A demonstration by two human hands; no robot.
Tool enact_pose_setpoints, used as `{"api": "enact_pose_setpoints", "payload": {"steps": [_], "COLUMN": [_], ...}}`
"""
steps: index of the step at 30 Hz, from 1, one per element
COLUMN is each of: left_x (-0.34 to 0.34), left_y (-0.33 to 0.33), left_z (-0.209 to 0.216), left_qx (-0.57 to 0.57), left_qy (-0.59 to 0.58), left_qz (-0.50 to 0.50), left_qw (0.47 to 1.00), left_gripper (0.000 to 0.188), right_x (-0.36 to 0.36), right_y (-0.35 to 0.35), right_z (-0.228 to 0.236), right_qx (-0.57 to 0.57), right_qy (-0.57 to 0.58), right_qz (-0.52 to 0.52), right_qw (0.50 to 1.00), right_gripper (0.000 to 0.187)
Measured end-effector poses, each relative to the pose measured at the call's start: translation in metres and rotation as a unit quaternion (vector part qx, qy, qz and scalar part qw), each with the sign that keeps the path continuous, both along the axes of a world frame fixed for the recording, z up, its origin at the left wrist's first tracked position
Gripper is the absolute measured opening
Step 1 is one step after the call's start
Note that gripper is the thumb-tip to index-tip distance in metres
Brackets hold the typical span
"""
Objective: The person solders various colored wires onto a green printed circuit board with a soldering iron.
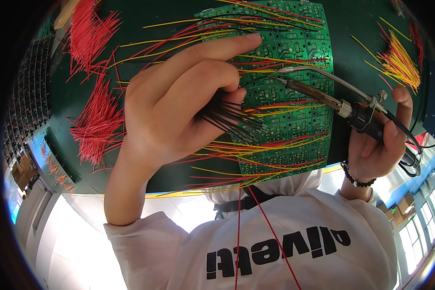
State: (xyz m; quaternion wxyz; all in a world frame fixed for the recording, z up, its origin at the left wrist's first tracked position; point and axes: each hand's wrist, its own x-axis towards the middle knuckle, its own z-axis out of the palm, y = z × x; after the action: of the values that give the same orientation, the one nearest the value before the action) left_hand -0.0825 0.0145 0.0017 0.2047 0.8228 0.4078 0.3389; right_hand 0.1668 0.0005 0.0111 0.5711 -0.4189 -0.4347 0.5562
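Note:
My left hand [179,96] reaches over a green circuit board panel [270,125], its lower fingers closed around a bundle of thin black wires [234,123]. The index finger stretches out across the board, its tip near the upper middle. Held in my right hand [384,140] is a soldering iron [319,94] with a curved metal solder feed tube [331,81] clamped to it. The iron's tip points left, close to the wires beside my left fingers; contact cannot be made out. Rows of red and yellow wires [285,142] lie across the panel, many running out past its left edge.
Piles of red wires [99,123] lie on the dark green work surface [353,38] to the left. At the far right is a bunch of yellow and red wires [400,63]. Dark boards in rows [26,96] stand at the far left. A black cable [411,133] trails from the iron.

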Motion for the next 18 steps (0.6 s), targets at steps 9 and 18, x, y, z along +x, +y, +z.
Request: {"api": "enact_pose_setpoints", "payload": {"steps": [9,18], "left_x": [-0.001,0.001], "left_y": [0.001,0.001], "left_z": [-0.002,-0.001], "left_qx": [0.010,0.005], "left_qy": [-0.011,-0.010], "left_qz": [-0.008,-0.002], "left_qw": [1.000,1.000], "left_gripper": [0.016,0.016], "right_x": [0.014,0.022], "right_y": [-0.003,-0.005], "right_z": [0.000,-0.005], "right_qx": [-0.037,-0.026], "right_qy": [-0.036,0.046], "right_qz": [0.040,0.039], "right_qw": [0.998,0.998], "right_gripper": [0.049,0.048]}}
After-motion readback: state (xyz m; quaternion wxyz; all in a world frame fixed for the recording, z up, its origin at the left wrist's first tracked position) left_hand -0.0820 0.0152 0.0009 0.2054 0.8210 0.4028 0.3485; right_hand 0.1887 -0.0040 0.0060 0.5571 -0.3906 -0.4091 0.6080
